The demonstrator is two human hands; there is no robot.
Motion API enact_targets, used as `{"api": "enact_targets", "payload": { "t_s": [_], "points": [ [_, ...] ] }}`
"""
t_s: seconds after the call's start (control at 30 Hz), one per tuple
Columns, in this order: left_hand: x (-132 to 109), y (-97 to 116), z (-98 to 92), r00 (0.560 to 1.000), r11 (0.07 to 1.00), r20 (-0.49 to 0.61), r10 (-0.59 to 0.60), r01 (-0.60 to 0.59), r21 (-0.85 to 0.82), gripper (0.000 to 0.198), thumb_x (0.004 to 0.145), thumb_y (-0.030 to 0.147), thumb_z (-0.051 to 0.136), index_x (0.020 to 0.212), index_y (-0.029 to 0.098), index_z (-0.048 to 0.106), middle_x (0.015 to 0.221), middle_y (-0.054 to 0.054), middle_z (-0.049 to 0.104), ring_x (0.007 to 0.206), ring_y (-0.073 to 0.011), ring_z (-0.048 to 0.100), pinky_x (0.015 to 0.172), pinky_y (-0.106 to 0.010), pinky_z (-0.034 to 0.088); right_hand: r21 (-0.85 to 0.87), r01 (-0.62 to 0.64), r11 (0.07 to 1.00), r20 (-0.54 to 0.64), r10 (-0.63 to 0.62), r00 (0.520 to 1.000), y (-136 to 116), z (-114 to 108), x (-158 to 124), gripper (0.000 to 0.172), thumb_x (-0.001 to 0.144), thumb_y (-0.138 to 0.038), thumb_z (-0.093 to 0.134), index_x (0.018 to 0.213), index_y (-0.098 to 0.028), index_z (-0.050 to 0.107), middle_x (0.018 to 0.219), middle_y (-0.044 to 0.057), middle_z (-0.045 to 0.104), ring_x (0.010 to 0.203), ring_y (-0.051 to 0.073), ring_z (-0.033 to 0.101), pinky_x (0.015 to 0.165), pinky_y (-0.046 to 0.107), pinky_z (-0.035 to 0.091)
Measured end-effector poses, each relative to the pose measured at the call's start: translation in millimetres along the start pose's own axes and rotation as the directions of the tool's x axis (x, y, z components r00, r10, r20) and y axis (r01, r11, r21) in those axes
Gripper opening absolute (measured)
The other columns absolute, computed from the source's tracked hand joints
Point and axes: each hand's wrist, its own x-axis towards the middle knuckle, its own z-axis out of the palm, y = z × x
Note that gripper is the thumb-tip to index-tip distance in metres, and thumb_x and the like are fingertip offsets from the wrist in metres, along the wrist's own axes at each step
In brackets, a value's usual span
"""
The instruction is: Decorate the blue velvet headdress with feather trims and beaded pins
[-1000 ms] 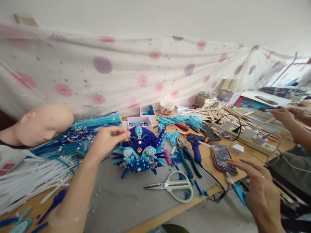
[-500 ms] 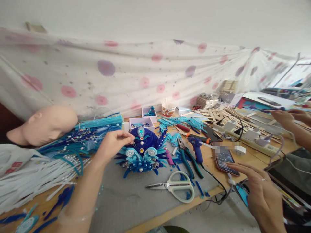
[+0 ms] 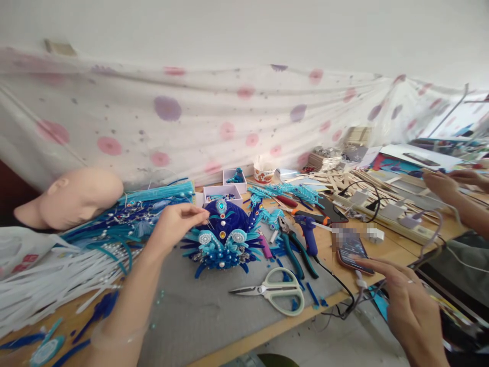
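Observation:
My left hand [image 3: 179, 224] is pinched at the upper left edge of a blue beaded headpiece [image 3: 223, 244], with a thin pin or wire at its fingertips. The headpiece rests on the grey mat [image 3: 183, 316] and carries pearls, gems and light blue spirals. Off to the right, my right hand [image 3: 408, 300] has its fingers apart, the index finger reaching over the lower edge of a phone [image 3: 353, 248] that lies on the table. Cream-handled scissors [image 3: 282, 290] lie in front of the headpiece, between my hands.
Pliers [image 3: 296, 250] and a blue glue gun [image 3: 308, 237] lie right of the headpiece. A mannequin head [image 3: 80, 196] lies at the left near white strips [image 3: 57, 290]. Behind the phone is a power strip [image 3: 397, 219]; another person's hands [image 3: 445, 186] are at the far right.
The view has shifted slightly. My left hand stays pinched beside the headpiece, and my right hand remains at the phone's lower edge with little movement.

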Motion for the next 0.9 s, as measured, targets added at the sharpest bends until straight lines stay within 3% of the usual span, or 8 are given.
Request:
{"api": "enact_targets", "payload": {
  "t_s": [0.1, 0.37, 0.53, 0.73, 0.9],
  "points": [
    [-1, -3, 0.8, 0.999, 1.0, 0.048, -0.014, 0.014, 0.008, 0.033, 0.059, 0.05, 0.079, 0.068, 0.019, 0.073, 0.07, -0.006, 0.076, 0.071, -0.0238, 0.071, 0.072, -0.033, 0.056, -0.001, -0.021, 1.0, -0.001, 0.021, 1.0, -1, 0, -1, 0.042, 0.099, -0.033, 0.034, 0.096, -0.022, 0.075, 0.102, 0.009, 0.075, 0.106, 0.03, 0.065, 0.094, 0.048, 0.05],
    [-2, 5, -7.4, 0.996, 0.992, 0.006, 0.084, -0.084, 0.088, 0.025, 0.065, 0.044, 0.078, 0.071, 0.02, 0.075, 0.072, -0.005, 0.077, 0.074, -0.0233, 0.073, 0.077, -0.033, 0.057, 0.0, -0.046, 0.999, -0.002, 0.046, 0.999, -7, 1, -1, 0.044, 0.099, -0.035, 0.034, 0.093, -0.022, 0.076, 0.1, 0.009, 0.075, 0.103, 0.029, 0.066, 0.091, 0.046, 0.051],
    [-6, 3, -2.8, 0.995, 0.994, 0.095, 0.037, -0.046, 0.096, 0.025, 0.068, 0.045, 0.075, 0.07, 0.02, 0.075, 0.075, -0.007, 0.078, 0.073, -0.0232, 0.073, 0.075, -0.032, 0.057, 0.021, -0.095, 0.995, 0.014, 0.095, 0.995, -5, 5, -4, 0.045, 0.1, -0.037, 0.034, 0.093, -0.023, 0.075, 0.101, 0.007, 0.074, 0.102, 0.028, 0.065, 0.093, 0.044, 0.049],
    [-4, 4, -2.3, 0.993, 0.991, 0.113, 0.016, -0.031, 0.127, 0.026, 0.067, 0.045, 0.075, 0.069, 0.019, 0.075, 0.076, -0.007, 0.078, 0.074, -0.0232, 0.073, 0.075, -0.032, 0.056, 0.017, -0.096, 0.995, 0.042, 0.095, 0.995, -4, 9, -5, 0.048, 0.099, -0.044, 0.033, 0.091, -0.023, 0.076, 0.098, 0.007, 0.075, 0.101, 0.027, 0.066, 0.089, 0.041, 0.05],
    [-2, 2, -2.1, 0.996, 0.995, 0.092, -0.014, 0.004, 0.103, 0.026, 0.065, 0.045, 0.077, 0.069, 0.019, 0.075, 0.072, -0.006, 0.077, 0.071, -0.0223, 0.072, 0.073, -0.032, 0.056, -0.041, -0.26, 0.965, 0.024, 0.262, 0.965, -19, 23, 8, 0.047, 0.089, -0.058, 0.044, 0.084, -0.022, 0.074, 0.09, 0.009, 0.075, 0.086, 0.029, 0.069, 0.077, 0.041, 0.053]
  ]
}}
